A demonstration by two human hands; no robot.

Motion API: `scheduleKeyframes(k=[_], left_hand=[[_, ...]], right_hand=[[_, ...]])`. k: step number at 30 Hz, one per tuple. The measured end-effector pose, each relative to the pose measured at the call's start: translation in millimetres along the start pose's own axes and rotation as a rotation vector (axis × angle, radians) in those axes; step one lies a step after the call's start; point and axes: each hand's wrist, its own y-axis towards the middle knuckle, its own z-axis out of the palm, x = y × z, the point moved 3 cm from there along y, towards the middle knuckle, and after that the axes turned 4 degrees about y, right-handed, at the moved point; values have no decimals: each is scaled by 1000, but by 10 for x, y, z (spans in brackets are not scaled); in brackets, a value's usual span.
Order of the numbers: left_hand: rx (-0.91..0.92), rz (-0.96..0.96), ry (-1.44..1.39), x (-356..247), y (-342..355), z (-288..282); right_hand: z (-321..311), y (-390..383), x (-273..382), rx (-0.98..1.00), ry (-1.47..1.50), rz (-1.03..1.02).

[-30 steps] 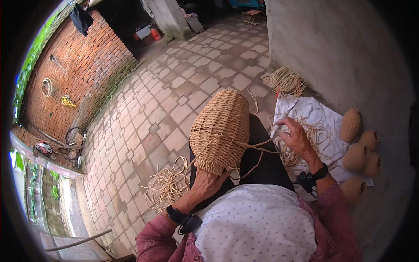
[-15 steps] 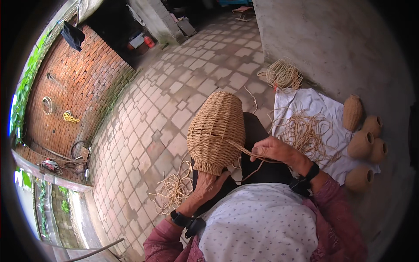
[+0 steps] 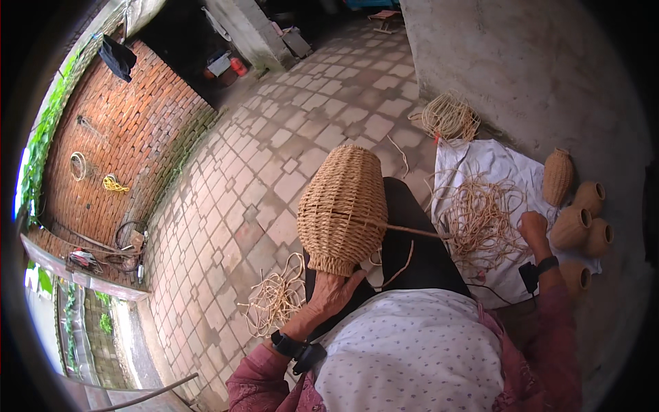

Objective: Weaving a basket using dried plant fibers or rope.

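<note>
Paved floor [image 3: 240, 206] ran under the seated person. Woven basket [image 3: 343, 199] sat over the lap, neck toward the body. Left hand [image 3: 333, 294] held it at the neck: thumb outside by the rim, other fingers hidden, couldn't tell their spread. Strand [image 3: 412, 230] ran from the basket's side rightward, lost against tangled cord [image 3: 480, 216] on white cloth [image 3: 470, 156]. Right hand [image 3: 534, 230] was over the cloth, fingers curled, tips unseen; couldn't tell if they pinched the strand. Five tan vessels [image 3: 571, 228] beyond, lowest partly behind the forearm. Far doorway too dark to read.
</note>
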Motion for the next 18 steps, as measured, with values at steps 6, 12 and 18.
scheduleKeyframes(k=[6,12,18], left_hand=[[30,-28,72,-43,-40,94],[-13,21,191,-115,-32,166],[-19,15,285,-107,-44,286]], right_hand=[[-1053,-167,1454,-108,909,-392],[-1721,-784,2870,162,1291,-708],[-1660,-753,2944,442,1489,-695]])
